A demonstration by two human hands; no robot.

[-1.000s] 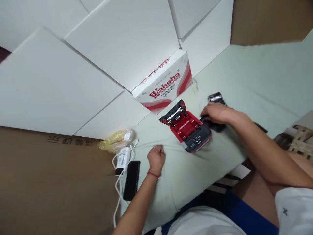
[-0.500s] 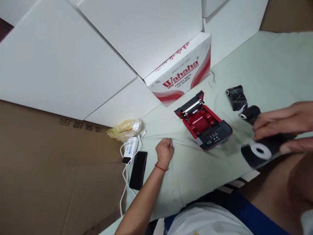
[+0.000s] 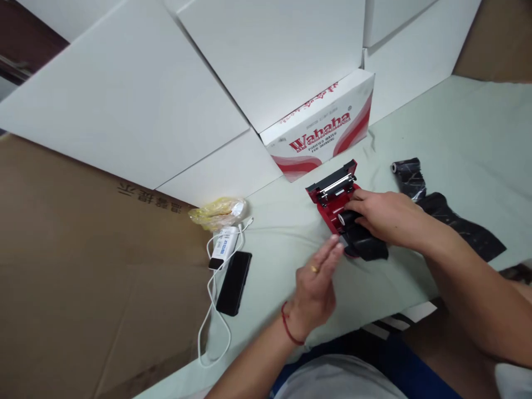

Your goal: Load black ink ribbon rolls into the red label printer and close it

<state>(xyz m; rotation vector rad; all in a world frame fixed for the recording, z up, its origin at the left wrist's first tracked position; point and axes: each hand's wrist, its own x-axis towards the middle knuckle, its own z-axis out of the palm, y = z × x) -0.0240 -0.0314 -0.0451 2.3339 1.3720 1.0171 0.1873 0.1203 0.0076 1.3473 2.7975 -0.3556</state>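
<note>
A small red and black printer [image 3: 331, 184] stands on the pale green cloth with its lid raised. My right hand [image 3: 380, 215] grips a black roll [image 3: 349, 218] with a white core at the printer's open bay. A loose black strip [image 3: 366, 245] from the roll hangs over the printer's near end. Close beside that end is my left hand [image 3: 318, 280], its fingers extended and pointing at the printer's near corner, holding nothing. Further right lie another small black roll [image 3: 409, 174] and a crumpled black strip [image 3: 461, 224].
Behind the printer stands a Wahaha carton [image 3: 324, 136] against white panels [image 3: 208, 141]. To the left are a black phone [image 3: 234, 283], a white box [image 3: 224, 246], a white cable [image 3: 211, 293] and a yellow plastic bag [image 3: 220, 213]. Brown cardboard [image 3: 103, 266] borders the left.
My right hand has brought the black roll leftward to the printer. My left hand has moved right towards the printer and its fist has opened. The camera view has shifted slightly.
</note>
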